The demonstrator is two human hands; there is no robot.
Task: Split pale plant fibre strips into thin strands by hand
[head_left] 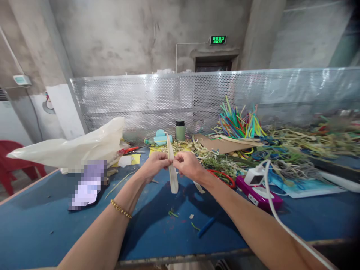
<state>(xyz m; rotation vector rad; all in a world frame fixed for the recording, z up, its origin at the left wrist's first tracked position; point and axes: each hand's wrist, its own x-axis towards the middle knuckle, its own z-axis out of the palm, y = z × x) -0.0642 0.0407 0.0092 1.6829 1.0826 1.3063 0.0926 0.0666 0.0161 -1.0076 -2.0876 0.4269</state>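
A pale, flat strip (173,182), like a dried leaf or husk, hangs upright above the blue table between my two hands. My left hand (155,165) pinches it from the left near its middle, the fingers closed. From the right, my right hand (188,165) is closed too, its thumb and fingertips meeting at the strip's edge. The strip's narrow upper end bends to the left. Under my right wrist lies another pale strip piece (199,186). Small green scraps (173,213) and a blue stick (207,226) are on the table below my hands.
A phone (89,184) and a white plastic bag (73,150) are at the left. A green cup (180,130) stands behind my hands. Piled strips, colourful stems (239,122) and a purple power strip (260,193) with a white cable occupy the right. A perforated metal screen (140,101) borders the back.
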